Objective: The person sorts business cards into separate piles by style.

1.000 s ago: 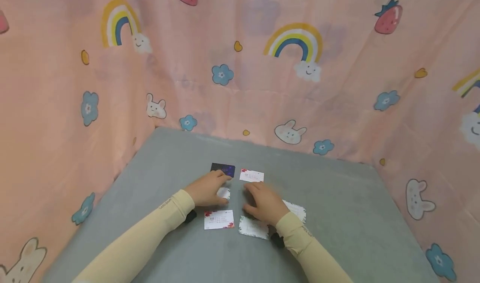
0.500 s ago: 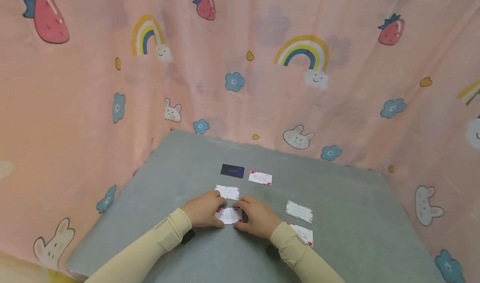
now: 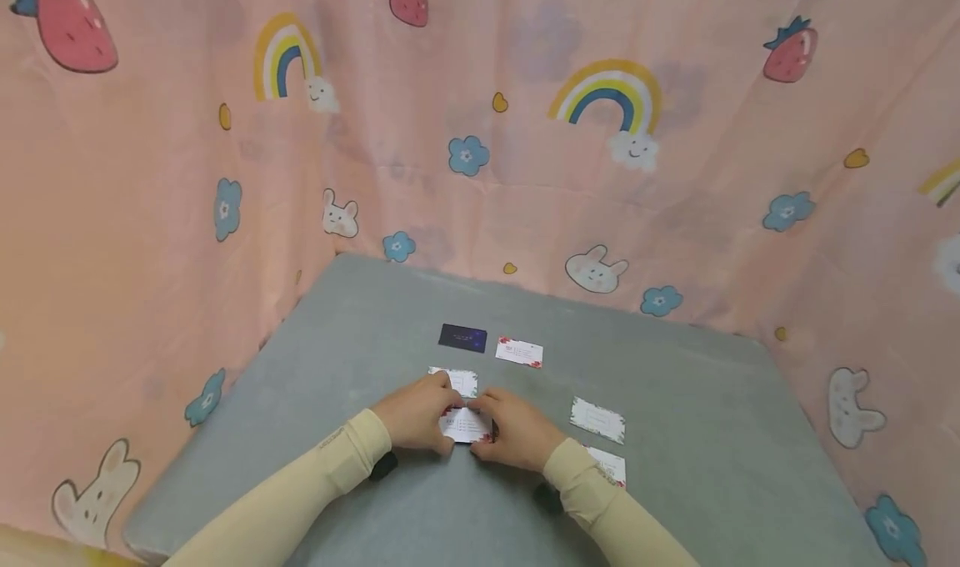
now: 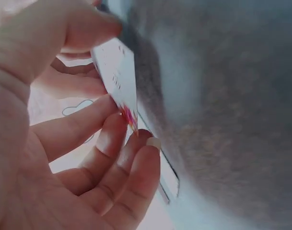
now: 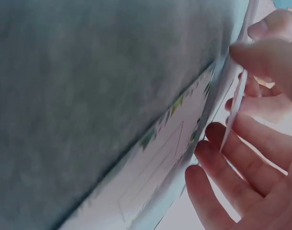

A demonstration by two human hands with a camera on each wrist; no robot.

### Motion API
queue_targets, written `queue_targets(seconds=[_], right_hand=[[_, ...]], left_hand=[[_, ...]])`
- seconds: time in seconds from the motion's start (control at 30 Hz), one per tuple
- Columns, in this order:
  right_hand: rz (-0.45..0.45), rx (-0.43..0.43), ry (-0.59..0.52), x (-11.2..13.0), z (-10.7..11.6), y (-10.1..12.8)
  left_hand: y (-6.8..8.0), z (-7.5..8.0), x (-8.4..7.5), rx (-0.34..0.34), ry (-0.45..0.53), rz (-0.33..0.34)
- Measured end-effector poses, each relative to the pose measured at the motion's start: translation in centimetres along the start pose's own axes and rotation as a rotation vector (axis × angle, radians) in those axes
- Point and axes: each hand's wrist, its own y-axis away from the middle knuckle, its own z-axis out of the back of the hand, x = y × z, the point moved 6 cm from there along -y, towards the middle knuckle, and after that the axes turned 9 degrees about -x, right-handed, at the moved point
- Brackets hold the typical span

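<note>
A white card with red flowers at its corners point(image 3: 465, 425) is held between both hands just above the grey table point(image 3: 360, 325). My left hand point(image 3: 448, 413) pinches its left end; in the left wrist view the card point(image 4: 119, 79) sits tilted between thumb and fingers point(image 4: 107, 139). My right hand point(image 3: 483, 421) pinches the right end; in the right wrist view the card point(image 5: 234, 115) shows edge-on between thumb and fingers point(image 5: 241, 139). A green-bordered white card point(image 3: 457, 378) lies flat just beyond the hands, partly hidden.
More cards lie on the table: a dark one point(image 3: 462, 338), a red-flowered one point(image 3: 519, 352), a green-bordered one point(image 3: 597, 419), and another point(image 3: 609, 465) beside my right sleeve. A pink patterned curtain point(image 3: 525, 175) closes in the table's back and sides.
Both hands drew back from the far cards toward me and took hold of the near red-flowered card, which is now raised and tilted off the table.
</note>
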Motion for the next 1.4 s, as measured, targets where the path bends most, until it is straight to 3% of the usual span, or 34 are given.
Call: queue_targets(seconds=[0.23, 0.43, 0.77, 1.07, 1.4], right_hand=[[-0.172, -0.036, 0.031, -3.5, 1.7, -0.4], [-0.229, -0.072, 0.088, -6.6, 3.6, -2.4], [-0.412, -0.080, 0.072, -12.3, 3.8, -4.3], [-0.435, -0.030, 0.061, -13.4, 3.0, -4.3], [-0.360, -0.035, 0.040, -15.1, 3.8, -4.3]], left_hand=[[-4.5, -0.2, -0.2, 0.019, -0.036, -0.006], [-9.1, 0.0, 0.4, 0.003, -0.099, -0.017], [-15.4, -0.6, 0.7, 0.047, -0.097, 0.002], [-17.0, -2.4, 1.3, 0.087, -0.121, 0.010], [-18.7, -3.3, 0.9, 0.115, -0.076, 0.027]])
